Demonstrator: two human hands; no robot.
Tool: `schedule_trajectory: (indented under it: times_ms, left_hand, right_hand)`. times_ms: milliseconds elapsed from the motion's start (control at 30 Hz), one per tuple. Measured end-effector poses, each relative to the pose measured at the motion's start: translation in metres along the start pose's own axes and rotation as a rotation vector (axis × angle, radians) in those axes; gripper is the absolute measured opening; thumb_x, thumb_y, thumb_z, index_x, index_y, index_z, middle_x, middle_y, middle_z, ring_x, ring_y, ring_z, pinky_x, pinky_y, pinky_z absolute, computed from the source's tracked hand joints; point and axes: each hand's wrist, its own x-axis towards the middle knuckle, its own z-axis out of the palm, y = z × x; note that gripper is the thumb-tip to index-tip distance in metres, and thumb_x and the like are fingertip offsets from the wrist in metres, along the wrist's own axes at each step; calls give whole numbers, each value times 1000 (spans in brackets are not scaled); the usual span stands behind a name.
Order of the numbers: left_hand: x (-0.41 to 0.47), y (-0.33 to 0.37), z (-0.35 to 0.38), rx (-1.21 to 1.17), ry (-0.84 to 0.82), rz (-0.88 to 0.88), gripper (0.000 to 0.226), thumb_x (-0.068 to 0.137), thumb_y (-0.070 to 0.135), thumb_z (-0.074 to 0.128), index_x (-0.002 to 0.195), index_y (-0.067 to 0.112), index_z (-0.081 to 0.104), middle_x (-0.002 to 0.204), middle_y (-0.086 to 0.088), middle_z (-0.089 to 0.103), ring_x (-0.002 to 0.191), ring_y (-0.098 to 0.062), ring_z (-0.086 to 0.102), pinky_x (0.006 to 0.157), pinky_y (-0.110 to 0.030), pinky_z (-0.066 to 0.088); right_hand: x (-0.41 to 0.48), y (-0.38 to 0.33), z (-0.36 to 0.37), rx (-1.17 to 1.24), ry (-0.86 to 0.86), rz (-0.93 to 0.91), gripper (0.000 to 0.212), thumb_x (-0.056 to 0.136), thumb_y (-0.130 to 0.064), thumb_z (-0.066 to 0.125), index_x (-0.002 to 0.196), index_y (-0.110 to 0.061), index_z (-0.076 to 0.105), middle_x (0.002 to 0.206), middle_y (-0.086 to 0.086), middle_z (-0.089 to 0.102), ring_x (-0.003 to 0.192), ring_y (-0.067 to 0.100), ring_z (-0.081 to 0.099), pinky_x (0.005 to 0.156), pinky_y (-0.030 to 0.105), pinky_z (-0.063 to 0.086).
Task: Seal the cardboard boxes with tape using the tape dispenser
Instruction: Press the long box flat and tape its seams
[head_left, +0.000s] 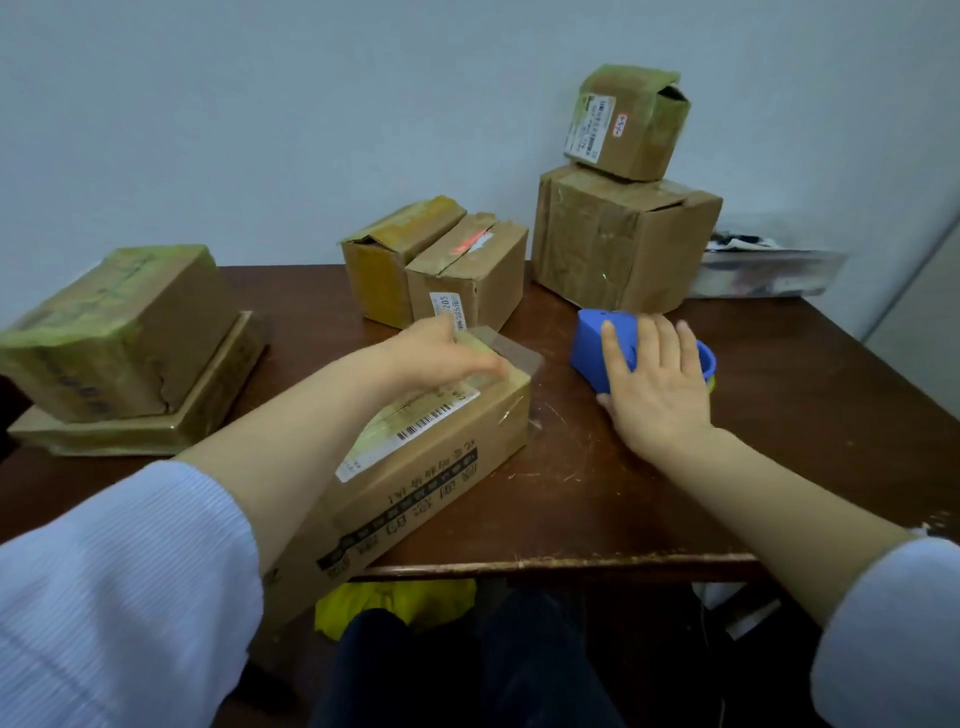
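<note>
A long cardboard box with a barcode label lies at the table's front, its near end overhanging the edge. My left hand lies on the box's far top end, fingers flat on a strip of clear tape that sticks out past the corner. To the right, the blue tape dispenser sits on the table. My right hand rests on top of it with fingers spread and laid over its body.
Two boxes stand side by side at the back centre. A large box with a small one on it is back right. Another stacked pair is at left. A silver bag lies far right. The brown table ends near my legs.
</note>
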Motion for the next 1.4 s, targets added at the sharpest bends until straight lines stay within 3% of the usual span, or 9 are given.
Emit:
schedule_trajectory:
  times_ms: [67,200,300,500,667,767,867,1067,1400]
  left_hand:
    - [4,-4,-5,-87,114,16,77,80,50,65,144,14,41,140,-7,50,125,-25,50,99,-38,45]
    - [8,-8,-3,-44,255,61,47,88,47,62,113,7,67,106,-7,69,96,-22,64,85,-39,53]
    - [6,-7,6,54,250,54,48,88,49,61,84,1,66,69,-7,55,61,-18,52,58,-32,40]
    - [14,-16,3,12,326,17,52,87,54,59,96,4,72,89,-17,68,86,-29,65,79,-43,51]
    - [17,-15,3,-6,395,-29,46,97,42,50,71,8,65,61,-2,52,62,-23,52,58,-31,38]
    - [17,-13,2,-4,370,-45,50,98,42,47,58,12,50,57,-1,44,64,-25,49,53,-29,35]
    - [16,-12,4,-32,290,-15,47,87,60,55,79,17,72,77,3,64,77,-17,61,74,-33,52]
    - [14,-9,3,-47,374,-65,51,97,43,49,58,10,54,56,-3,46,55,-21,46,60,-31,38]
    - [-52,61,-83,-717,799,359,27,82,31,67,58,20,72,64,6,70,70,-13,65,79,-37,56]
  right_hand:
    - [-11,-13,-14,273,225,24,44,90,-34,61,123,-5,56,116,22,59,105,38,57,91,49,46]
    - [-11,-46,-46,992,-372,294,65,91,-68,21,82,-14,56,81,3,64,84,22,62,81,42,49]
    - [4,-62,-52,982,-390,312,73,84,-79,24,90,-12,53,91,2,58,92,25,58,81,40,47]
    - [12,-77,-41,958,-340,302,47,94,-60,33,93,-16,49,84,-2,52,86,21,54,69,35,43]
    - [4,-77,-23,1432,-326,455,47,97,-38,35,134,-10,42,63,0,61,67,16,53,74,37,44]
    - [1,-74,-25,1495,-390,544,50,93,-43,31,105,-2,57,43,-4,53,53,16,45,59,33,38]
    - [4,-78,-35,1451,-401,510,75,70,-79,35,89,-10,56,67,3,59,65,22,53,70,42,47]
    - [5,-78,-33,1426,-364,450,37,90,-35,34,109,-10,53,55,0,62,59,19,51,72,43,45]
    - [34,-54,-154,1402,319,135,34,98,-33,35,76,-11,49,71,1,46,74,18,43,68,34,34]
